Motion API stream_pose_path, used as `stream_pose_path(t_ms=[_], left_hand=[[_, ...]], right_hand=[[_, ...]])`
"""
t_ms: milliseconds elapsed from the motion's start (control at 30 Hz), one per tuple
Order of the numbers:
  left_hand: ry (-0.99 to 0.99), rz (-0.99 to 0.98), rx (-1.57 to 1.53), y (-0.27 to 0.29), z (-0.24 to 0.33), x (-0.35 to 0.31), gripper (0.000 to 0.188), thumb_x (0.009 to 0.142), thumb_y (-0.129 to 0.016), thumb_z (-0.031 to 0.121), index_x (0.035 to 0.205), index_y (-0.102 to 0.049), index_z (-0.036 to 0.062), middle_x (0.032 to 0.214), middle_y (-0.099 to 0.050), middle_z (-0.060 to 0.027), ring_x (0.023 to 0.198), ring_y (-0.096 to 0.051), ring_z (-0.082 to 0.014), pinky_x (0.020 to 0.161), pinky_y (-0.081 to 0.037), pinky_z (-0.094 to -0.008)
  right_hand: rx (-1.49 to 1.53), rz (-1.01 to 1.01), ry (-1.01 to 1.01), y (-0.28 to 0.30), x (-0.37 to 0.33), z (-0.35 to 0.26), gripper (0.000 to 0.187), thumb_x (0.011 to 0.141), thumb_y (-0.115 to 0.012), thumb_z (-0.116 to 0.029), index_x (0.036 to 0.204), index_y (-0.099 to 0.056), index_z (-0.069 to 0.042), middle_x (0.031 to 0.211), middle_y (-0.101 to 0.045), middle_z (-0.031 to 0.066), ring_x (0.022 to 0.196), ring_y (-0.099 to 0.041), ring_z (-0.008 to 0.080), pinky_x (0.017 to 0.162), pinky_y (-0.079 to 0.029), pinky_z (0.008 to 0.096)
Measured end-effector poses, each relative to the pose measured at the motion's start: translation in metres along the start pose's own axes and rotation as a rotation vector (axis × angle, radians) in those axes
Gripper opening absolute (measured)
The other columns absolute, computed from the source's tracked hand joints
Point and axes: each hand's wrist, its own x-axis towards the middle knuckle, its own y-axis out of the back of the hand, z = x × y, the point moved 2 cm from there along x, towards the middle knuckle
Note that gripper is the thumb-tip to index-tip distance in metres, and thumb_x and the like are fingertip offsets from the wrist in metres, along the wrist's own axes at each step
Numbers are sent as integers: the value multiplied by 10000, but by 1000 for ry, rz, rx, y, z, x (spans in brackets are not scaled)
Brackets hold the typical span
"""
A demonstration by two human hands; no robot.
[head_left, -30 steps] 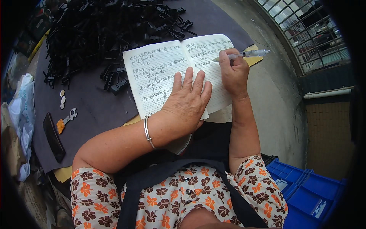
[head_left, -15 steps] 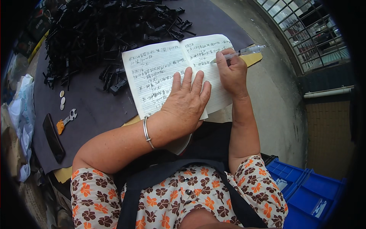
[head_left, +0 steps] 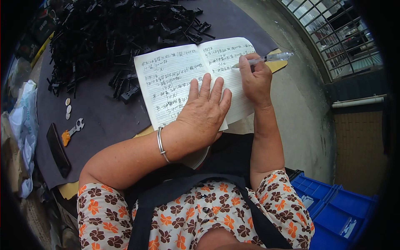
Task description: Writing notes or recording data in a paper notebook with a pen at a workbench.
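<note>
An open lined notebook (head_left: 166,66) with handwriting on both pages lies at the near edge of the dark-covered table. My left hand (head_left: 204,106) rests across its lower middle, fingers spread over the left page and the fold. A clear pen (head_left: 273,57) is pinched in my right hand (head_left: 256,81). The pen's tip is at the right page, by the last written line, and its back end points to the right. A silver bangle (head_left: 161,143) circles my left wrist.
Black plastic parts (head_left: 112,37) are heaped at the back left. Near the left edge lie a wrench-like metal tool (head_left: 76,127), a dark phone-like slab (head_left: 58,150) and small round discs (head_left: 68,109). Blue crates (head_left: 341,208) stand low at right, below a barred window (head_left: 329,29).
My right hand has shifted slightly to the right along the line with the pen, and the writing there is a little longer. My left hand stays practically in place.
</note>
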Motion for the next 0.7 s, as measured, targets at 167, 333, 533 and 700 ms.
stream_pose_path(t_ms=[167,333,533,700], left_hand=[[-5,0,-3,1,0,0,817,751,-704,335,1360,-345,-75,1422,-316,-335,1334,-268,-538,1082,-198,-626],[-6,-16,8,2,0,0,811,756,-700,334,1363,-349,-74,1422,-317,-336,1331,-269,-544,1076,-203,-631],[-5,-16,6,2,-1,0,822,750,-707,340,1363,-347,-74,1421,-315,-338,1332,-266,-544,1077,-202,-632],[-6,-8,4,2,0,1,824,748,-711,338,1362,-347,-74,1422,-316,-338,1332,-265,-544,1077,-203,-630]], right_hand=[[-47,-3,-10,0,1,-1,173,925,-606,-156,829,-625,-14,706,-608,9,642,-534,73,604,-449,246],[-46,-1,-19,1,1,-1,173,927,-603,-161,841,-626,-13,710,-603,4,642,-528,71,604,-446,244],[35,52,-32,-1,1,-3,175,930,-603,-166,850,-629,-12,711,-605,10,656,-531,69,615,-446,239],[-57,8,3,-1,3,2,175,927,-606,-166,846,-631,-13,703,-610,16,642,-538,76,606,-451,248]])
